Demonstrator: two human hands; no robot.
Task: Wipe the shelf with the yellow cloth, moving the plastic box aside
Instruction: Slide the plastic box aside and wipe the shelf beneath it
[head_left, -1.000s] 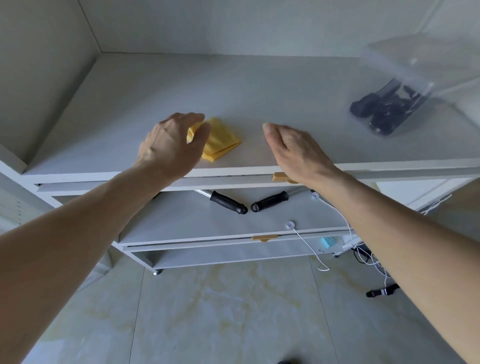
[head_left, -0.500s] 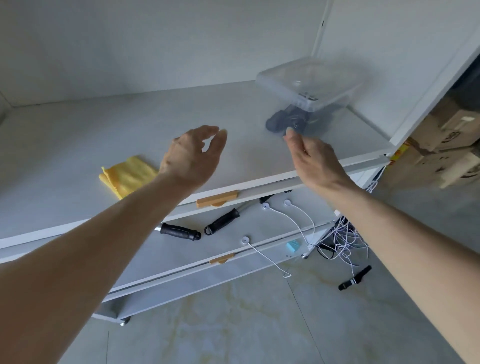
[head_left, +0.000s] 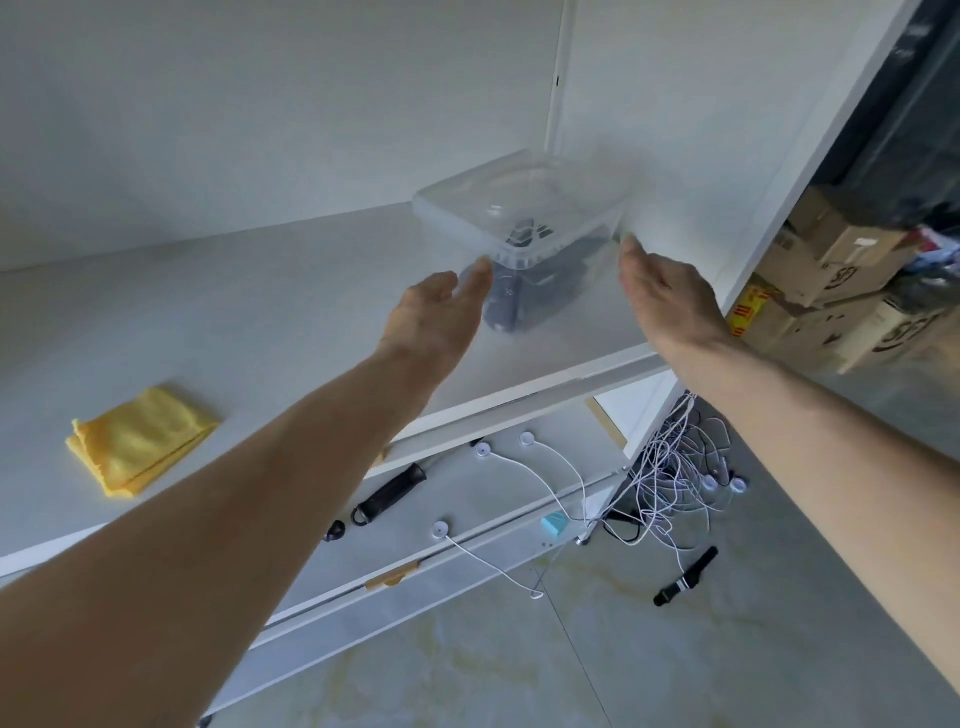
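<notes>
A clear plastic box (head_left: 524, 208) with a lid and dark items inside stands at the right end of the grey shelf (head_left: 291, 291), near the side wall. My left hand (head_left: 439, 312) is open with its fingertips touching the box's left front wall. My right hand (head_left: 665, 293) is open at the box's right front corner, fingertips at the rim. Neither hand grips it. The folded yellow cloth (head_left: 137, 441) lies alone on the shelf's left front part, well away from both hands.
Below the shelf a lower board holds black-handled tools (head_left: 389, 496) and white corded discs (head_left: 483, 449). A tangle of white cables (head_left: 675, 467) hangs at the right. Cardboard boxes (head_left: 841, 291) stand beyond the white side panel (head_left: 810, 156). A black object (head_left: 685, 577) lies on the floor.
Both hands have left the cloth's area and reached right and forward to the plastic box. The view has swung right, so the cloth now sits far left.
</notes>
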